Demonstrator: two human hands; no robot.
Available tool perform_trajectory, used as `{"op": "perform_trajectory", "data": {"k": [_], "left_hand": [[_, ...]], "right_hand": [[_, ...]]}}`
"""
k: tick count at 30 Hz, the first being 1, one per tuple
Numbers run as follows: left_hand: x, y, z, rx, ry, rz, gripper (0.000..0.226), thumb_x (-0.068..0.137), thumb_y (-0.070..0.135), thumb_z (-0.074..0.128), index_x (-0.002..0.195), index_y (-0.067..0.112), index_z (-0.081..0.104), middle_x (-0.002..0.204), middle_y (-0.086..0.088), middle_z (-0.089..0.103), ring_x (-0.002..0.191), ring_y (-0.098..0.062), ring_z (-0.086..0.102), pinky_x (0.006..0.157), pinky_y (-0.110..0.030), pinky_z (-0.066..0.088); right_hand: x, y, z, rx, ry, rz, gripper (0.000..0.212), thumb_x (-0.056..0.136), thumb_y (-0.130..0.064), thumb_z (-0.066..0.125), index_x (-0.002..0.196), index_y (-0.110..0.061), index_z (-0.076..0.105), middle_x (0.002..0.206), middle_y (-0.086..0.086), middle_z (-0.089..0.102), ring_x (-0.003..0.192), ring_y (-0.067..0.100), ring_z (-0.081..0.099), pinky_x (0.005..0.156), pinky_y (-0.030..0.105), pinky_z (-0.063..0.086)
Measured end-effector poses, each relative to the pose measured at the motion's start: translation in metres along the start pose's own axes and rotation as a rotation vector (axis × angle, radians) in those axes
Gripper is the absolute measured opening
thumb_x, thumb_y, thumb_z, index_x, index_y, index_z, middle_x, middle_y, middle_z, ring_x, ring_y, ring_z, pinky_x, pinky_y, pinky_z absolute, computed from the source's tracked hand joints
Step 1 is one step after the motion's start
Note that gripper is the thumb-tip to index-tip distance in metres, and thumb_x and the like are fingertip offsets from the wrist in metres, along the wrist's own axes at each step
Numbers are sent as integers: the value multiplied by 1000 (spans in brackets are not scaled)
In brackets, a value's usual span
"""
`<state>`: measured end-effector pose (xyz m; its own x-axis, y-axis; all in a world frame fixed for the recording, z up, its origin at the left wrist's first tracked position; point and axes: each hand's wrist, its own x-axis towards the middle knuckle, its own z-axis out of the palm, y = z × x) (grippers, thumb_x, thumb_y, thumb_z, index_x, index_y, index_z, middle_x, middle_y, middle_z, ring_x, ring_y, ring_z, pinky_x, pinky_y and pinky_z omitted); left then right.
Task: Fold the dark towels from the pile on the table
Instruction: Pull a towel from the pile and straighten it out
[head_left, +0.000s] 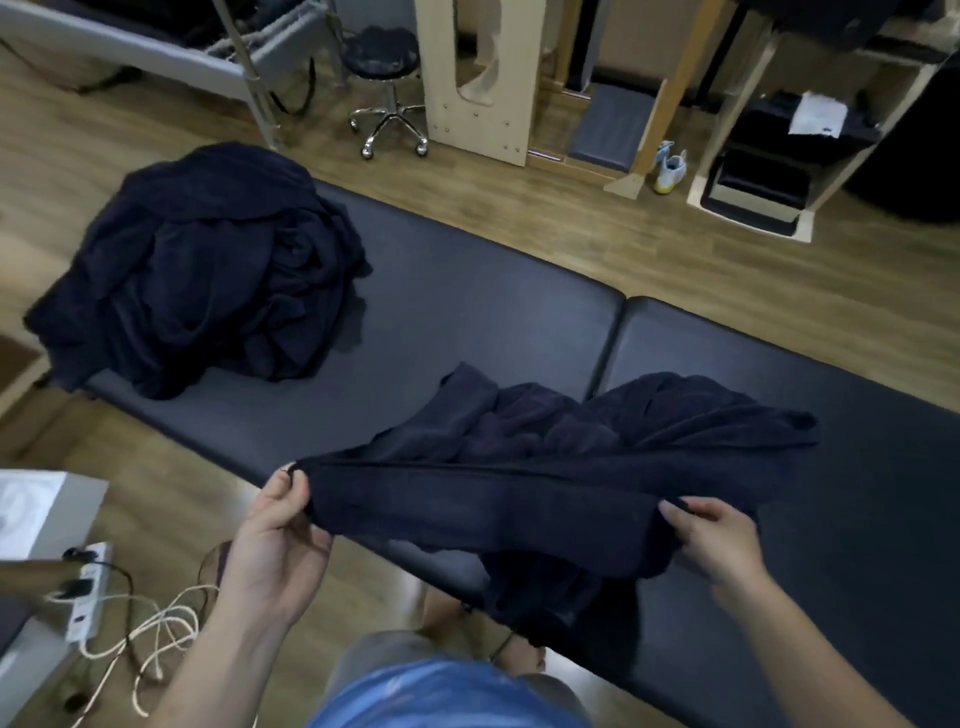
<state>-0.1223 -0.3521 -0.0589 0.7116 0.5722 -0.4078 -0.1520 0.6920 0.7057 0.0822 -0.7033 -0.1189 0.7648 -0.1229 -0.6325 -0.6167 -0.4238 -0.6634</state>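
Navy towel stretched by one edge between left hand, pinching a corner, and right hand, gripping the edge; rest bunches beyond them on table. Step: spreading out. Next: find the far corners. Pile far beyond left hand.

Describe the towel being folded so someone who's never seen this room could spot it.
Find the long dark padded table on the wooden floor. At its near edge a navy towel is stretched between the left hand and right hand. Unlike the heaped pile at the table's left end, it is one towel, held up by its edge.
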Motion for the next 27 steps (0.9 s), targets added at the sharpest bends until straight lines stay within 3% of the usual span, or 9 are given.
{"op": "perform_trajectory", "data": {"k": [2,5,7,8,10,13,16,23,27], "left_hand": [[-3,-9,-21,-13,26,-68,43,57,25,88,93,15,67,93,0,73,83,-10,71,74,-23,58],[-16,-27,-41,0,123,-152,60,53,27,91,102,6,63,100,-10,73,86,-19,72,72,-32,60],[-27,-43,-46,15,205,-224,66,50,28,96,101,5,61,101,-15,70,80,-21,72,67,-32,60],[-32,-50,-49,9,230,-265,56,57,23,92,99,3,60,98,-18,68,74,-22,71,63,-31,60],[-44,-63,-48,25,221,-369,40,62,12,81,94,-2,61,85,-20,66,60,-20,67,52,-29,58],[-57,-78,-55,26,109,-483,56,33,12,102,80,3,71,67,-17,58,52,-18,59,51,-28,55],[-58,-79,-66,131,73,-496,56,43,21,100,85,3,66,67,-13,50,55,-15,50,54,-22,46],[-52,-61,-77,137,86,-353,21,72,3,65,87,-1,51,62,-3,51,54,-5,43,51,-15,34],[-59,-56,-85,142,103,-350,29,65,9,79,84,4,58,62,-5,50,57,-10,45,55,-19,36]], "right_hand": [[-17,-29,-10,2,-159,-53,21,81,-24,79,90,-7,70,91,12,74,88,28,67,78,41,56],[-40,-120,-27,22,-254,-308,53,46,-66,85,81,-30,68,78,-5,65,68,9,62,57,26,50],[-43,-188,-20,85,-203,-525,33,66,-56,79,83,-35,62,79,-1,56,55,6,55,45,22,45],[-42,-218,-6,126,-215,-612,16,81,-43,73,85,-35,60,81,-1,54,56,5,53,46,20,44],[-31,-255,49,79,-287,-770,16,95,-18,62,88,-31,58,83,-4,54,65,0,53,60,14,45],[-17,-240,165,-260,-574,-795,22,95,-2,58,87,-22,56,82,-4,56,70,-4,53,72,12,41],[20,-181,247,-819,-752,-757,7,94,-12,63,92,-18,59,96,-1,62,94,12,58,76,19,39],[63,-183,256,-1454,-758,-858,8,97,-27,59,101,-24,54,107,0,57,101,24,55,89,36,46],[83,-197,237,-1806,-706,-890,19,100,-28,53,118,-21,51,118,2,56,101,23,52,86,37,47]]}}
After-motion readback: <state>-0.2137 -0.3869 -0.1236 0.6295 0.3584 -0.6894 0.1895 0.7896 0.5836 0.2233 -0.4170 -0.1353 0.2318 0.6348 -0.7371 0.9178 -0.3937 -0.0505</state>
